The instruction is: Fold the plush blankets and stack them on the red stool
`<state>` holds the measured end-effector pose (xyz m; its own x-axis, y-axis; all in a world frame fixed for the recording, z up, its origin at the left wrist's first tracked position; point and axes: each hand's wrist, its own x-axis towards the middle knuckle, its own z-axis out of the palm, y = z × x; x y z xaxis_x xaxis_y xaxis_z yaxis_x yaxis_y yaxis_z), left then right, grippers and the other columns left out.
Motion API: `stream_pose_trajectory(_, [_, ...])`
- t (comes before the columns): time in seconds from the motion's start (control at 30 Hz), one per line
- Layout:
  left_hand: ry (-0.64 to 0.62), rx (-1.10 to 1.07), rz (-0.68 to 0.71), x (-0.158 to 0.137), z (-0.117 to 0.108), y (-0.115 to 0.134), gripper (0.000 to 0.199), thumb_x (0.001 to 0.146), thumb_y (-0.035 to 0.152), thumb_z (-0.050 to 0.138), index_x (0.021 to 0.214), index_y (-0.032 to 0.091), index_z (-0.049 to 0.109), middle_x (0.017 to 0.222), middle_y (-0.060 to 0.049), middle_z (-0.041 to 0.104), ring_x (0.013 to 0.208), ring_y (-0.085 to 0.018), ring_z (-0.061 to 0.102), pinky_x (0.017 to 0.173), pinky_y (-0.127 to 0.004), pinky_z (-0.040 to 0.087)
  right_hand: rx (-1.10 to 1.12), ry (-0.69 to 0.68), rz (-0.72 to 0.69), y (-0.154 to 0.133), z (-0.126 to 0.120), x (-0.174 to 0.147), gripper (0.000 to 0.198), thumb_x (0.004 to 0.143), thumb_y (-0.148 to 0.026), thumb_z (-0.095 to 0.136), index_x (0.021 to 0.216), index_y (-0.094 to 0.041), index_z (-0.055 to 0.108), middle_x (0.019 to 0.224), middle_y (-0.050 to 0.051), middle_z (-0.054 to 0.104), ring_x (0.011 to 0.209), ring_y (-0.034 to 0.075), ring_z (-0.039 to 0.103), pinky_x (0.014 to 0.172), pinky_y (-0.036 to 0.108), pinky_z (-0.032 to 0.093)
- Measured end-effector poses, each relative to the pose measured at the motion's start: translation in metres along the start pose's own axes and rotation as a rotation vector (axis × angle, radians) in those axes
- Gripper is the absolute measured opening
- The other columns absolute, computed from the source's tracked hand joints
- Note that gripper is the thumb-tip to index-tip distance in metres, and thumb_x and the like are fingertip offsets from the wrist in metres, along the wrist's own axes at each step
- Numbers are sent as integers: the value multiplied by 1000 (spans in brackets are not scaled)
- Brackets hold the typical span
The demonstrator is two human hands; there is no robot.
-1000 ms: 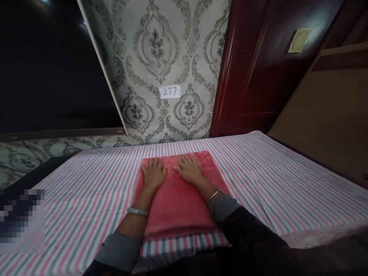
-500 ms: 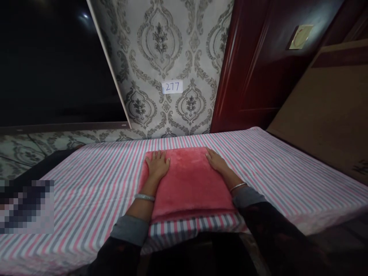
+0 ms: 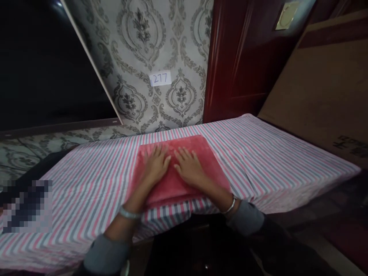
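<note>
A folded red towel (image 3: 179,168), plush and slightly fuzzy, lies square near the front edge of a bed covered by a pink, grey and white striped sheet (image 3: 273,161). The left hand (image 3: 155,165) and right hand (image 3: 188,166) rest flat on top of it, side by side, fingers spread, palms down, gripping nothing.

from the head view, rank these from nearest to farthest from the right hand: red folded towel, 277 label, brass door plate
1. red folded towel, directly under the right hand.
2. 277 label, on the wallpaper straight ahead.
3. brass door plate, up on the dark red door, far right.
</note>
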<state>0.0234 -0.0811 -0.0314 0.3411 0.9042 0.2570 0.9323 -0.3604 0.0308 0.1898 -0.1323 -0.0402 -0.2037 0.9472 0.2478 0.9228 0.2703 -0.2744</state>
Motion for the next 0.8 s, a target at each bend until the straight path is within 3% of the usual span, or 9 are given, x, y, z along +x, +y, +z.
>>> stream_pose_trajectory(0.17, [-97,81,35,-39,22,13,54,102,39,30,153,25,39,163,-10,30,151,-31,25,117,-66,23,40,-49,-52,1,27,-14,56,104,-40,32,155,-18,36,163,10,30,152,25,22,123,53,14])
stream_pose_trajectory(0.27, [-106,102,31,-39,26,12,54,102,39,30,154,25,38,164,-8,28,152,-30,23,117,-65,22,20,-50,-56,21,24,-19,59,103,-47,34,155,-20,37,163,8,29,153,25,20,123,54,11])
stream_pose_trajectory(0.4, [-88,96,32,-35,24,12,53,102,41,32,153,27,39,164,-8,29,151,-31,25,117,-65,25,-60,-35,39,56,11,-31,63,102,-49,36,155,-15,37,164,9,28,154,27,15,124,53,9])
stream_pose_trajectory(0.5, [-72,81,33,-36,23,12,53,102,42,34,153,28,40,163,-8,32,151,-31,27,116,-64,27,-94,-14,146,78,10,-45,63,101,-48,37,156,-17,36,165,8,26,154,29,13,122,56,15])
stream_pose_trajectory(0.63, [-66,65,28,-37,24,12,53,101,41,35,152,28,42,162,-8,34,151,-31,28,117,-64,26,-63,37,292,100,21,-65,61,101,-43,33,157,-20,32,166,8,23,151,31,23,118,56,28])
stream_pose_trajectory(0.8, [-74,51,21,-36,25,13,54,102,41,32,153,27,40,163,-8,31,151,-31,26,117,-65,24,2,142,277,121,35,-82,59,102,-39,26,155,-15,36,158,13,40,148,30,33,116,51,34])
